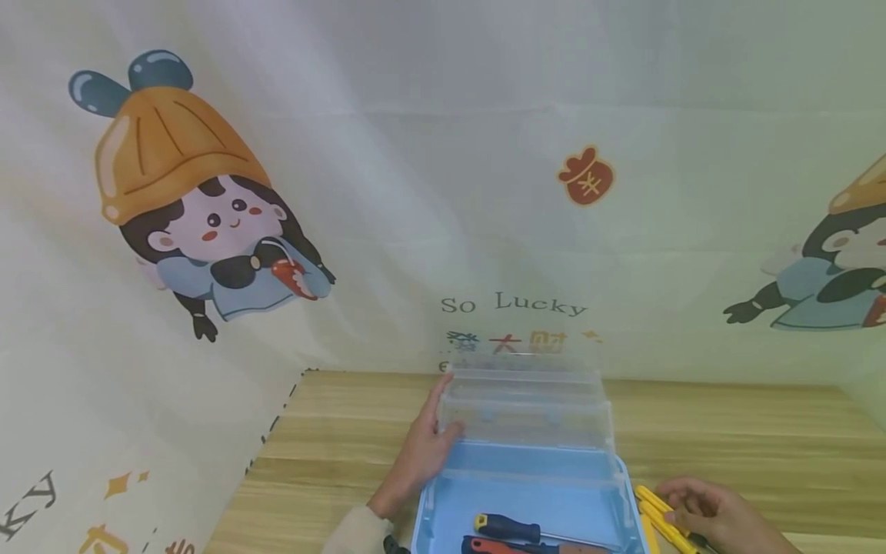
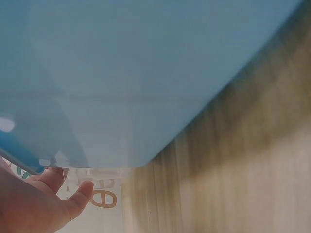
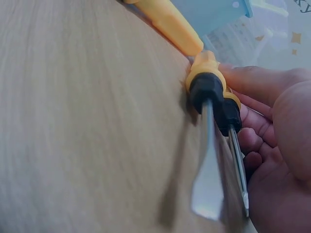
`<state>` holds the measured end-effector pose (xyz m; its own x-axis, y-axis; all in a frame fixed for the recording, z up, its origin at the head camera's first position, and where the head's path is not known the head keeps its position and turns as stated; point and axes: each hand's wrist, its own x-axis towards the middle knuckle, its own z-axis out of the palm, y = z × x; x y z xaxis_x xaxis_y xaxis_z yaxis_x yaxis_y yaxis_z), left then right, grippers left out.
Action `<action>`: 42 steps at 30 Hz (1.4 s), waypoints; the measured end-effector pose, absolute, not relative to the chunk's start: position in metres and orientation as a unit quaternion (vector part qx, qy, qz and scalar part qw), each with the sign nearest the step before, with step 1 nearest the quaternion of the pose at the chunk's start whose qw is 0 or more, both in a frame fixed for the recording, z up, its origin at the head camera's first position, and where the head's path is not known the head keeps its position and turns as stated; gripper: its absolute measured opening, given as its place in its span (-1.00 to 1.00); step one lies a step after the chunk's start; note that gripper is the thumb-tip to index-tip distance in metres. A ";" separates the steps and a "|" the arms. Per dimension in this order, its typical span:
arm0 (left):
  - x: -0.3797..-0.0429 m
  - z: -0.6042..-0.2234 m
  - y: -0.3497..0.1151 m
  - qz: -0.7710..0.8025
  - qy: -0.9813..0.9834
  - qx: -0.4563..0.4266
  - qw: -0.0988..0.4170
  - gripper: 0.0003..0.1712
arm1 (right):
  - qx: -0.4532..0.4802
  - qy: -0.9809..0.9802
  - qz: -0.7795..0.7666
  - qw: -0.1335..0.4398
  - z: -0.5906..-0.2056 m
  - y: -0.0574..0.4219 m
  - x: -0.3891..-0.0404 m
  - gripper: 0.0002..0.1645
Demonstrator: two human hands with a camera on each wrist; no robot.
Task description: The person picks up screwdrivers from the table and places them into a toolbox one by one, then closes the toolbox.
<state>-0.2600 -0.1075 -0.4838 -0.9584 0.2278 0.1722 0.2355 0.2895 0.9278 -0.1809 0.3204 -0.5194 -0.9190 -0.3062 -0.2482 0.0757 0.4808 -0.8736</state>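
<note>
My left hand (image 1: 424,446) grips the left edge of a clear plastic lid (image 1: 526,422), thumb in front and fingers behind. The lid stands raised at the back of a light blue toolbox (image 1: 526,492). In the box lie a black screwdriver (image 1: 508,528) with a yellow end and a red-and-black handled tool (image 1: 487,545). Right of the box, my right hand (image 1: 720,517) pinches a yellow-handled Phillips screwdriver (image 3: 229,114) low over the table. A flat-blade screwdriver (image 3: 206,87) with a yellow-and-black handle lies alongside it, close to the fingertips.
Another yellow handle (image 3: 170,26) lies beside the box's right wall. The wooden table (image 1: 332,438) reaches back to a printed cloth (image 1: 415,192) that hangs behind and at the left. In the left wrist view the box's blue side (image 2: 107,73) fills most of the picture.
</note>
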 end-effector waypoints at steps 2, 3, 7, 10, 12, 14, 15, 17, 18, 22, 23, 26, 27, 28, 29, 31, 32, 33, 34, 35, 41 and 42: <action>-0.260 -0.484 -0.108 -0.579 -0.802 -0.146 0.002 -0.16 | -0.066 0.839 -0.504 0.193 -0.519 0.321 -0.181 -0.38; -0.259 -0.483 -0.108 -0.579 -0.802 -0.147 0.001 -0.17 | -0.065 0.839 -0.505 0.195 -0.519 0.321 -0.181 -0.38; -0.259 -0.483 -0.108 -0.578 -0.802 -0.149 -0.001 -0.18 | -0.067 0.839 -0.503 0.197 -0.519 0.321 -0.181 -0.37; -0.259 -0.483 -0.108 -0.577 -0.803 -0.149 0.000 -0.18 | -0.076 0.843 -0.497 0.193 -0.518 0.321 -0.181 -0.38; -0.259 -0.483 -0.108 -0.578 -0.802 -0.149 -0.001 -0.18 | -0.086 0.847 -0.490 0.188 -0.519 0.322 -0.182 -0.40; -0.259 -0.484 -0.108 -0.579 -0.802 -0.149 -0.002 -0.17 | -0.092 0.850 -0.485 0.186 -0.519 0.322 -0.182 -0.41; -0.260 -0.484 -0.108 -0.579 -0.802 -0.149 -0.001 -0.17 | -0.094 0.850 -0.484 0.186 -0.519 0.322 -0.183 -0.41; -0.260 -0.484 -0.108 -0.579 -0.801 -0.150 0.001 -0.17 | -0.090 0.852 -0.482 0.187 -0.519 0.321 -0.183 -0.40; -0.260 -0.485 -0.108 -0.579 -0.802 -0.151 0.002 -0.16 | -0.086 0.853 -0.480 0.187 -0.519 0.321 -0.183 -0.40; -0.261 -0.486 -0.108 -0.577 -0.803 -0.149 0.006 -0.15 | -0.073 0.859 -0.472 0.185 -0.519 0.320 -0.184 -0.41; -0.261 -0.485 -0.108 -0.577 -0.803 -0.148 0.006 -0.15 | -0.070 0.862 -0.468 0.183 -0.519 0.320 -0.184 -0.41; -0.260 -0.484 -0.107 -0.578 -0.803 -0.147 0.008 -0.14 | -0.065 0.862 -0.469 0.180 -0.520 0.320 -0.184 -0.42; -0.260 -0.484 -0.107 -0.578 -0.802 -0.147 0.008 -0.14 | -0.063 0.861 -0.472 0.180 -0.520 0.320 -0.184 -0.41; -0.260 -0.484 -0.107 -0.578 -0.802 -0.147 0.008 -0.14 | -0.063 0.860 -0.473 0.179 -0.520 0.320 -0.184 -0.41; -0.260 -0.484 -0.107 -0.578 -0.802 -0.148 0.008 -0.14 | -0.062 0.859 -0.475 0.180 -0.519 0.320 -0.184 -0.41; -0.261 -0.485 -0.108 -0.578 -0.802 -0.148 0.006 -0.13 | -0.065 0.856 -0.479 0.181 -0.518 0.321 -0.185 -0.40; -0.261 -0.485 -0.108 -0.577 -0.803 -0.148 0.005 -0.13 | -0.067 0.857 -0.477 0.180 -0.518 0.321 -0.184 -0.40; -0.261 -0.485 -0.108 -0.577 -0.803 -0.147 0.004 -0.13 | -0.068 0.858 -0.477 0.179 -0.517 0.321 -0.184 -0.40; -0.261 -0.485 -0.108 -0.576 -0.804 -0.147 0.004 -0.14 | -0.067 0.860 -0.473 0.177 -0.517 0.321 -0.184 -0.39; -0.261 -0.485 -0.108 -0.576 -0.804 -0.148 0.003 -0.14 | -0.069 0.862 -0.470 0.173 -0.516 0.320 -0.184 -0.40; -0.261 -0.485 -0.108 -0.573 -0.805 -0.150 0.000 -0.16 | -0.036 0.875 -0.454 0.162 -0.515 0.317 -0.185 -0.35; -0.261 -0.485 -0.108 -0.572 -0.806 -0.150 0.001 -0.16 | -0.024 0.877 -0.453 0.162 -0.514 0.316 -0.184 -0.33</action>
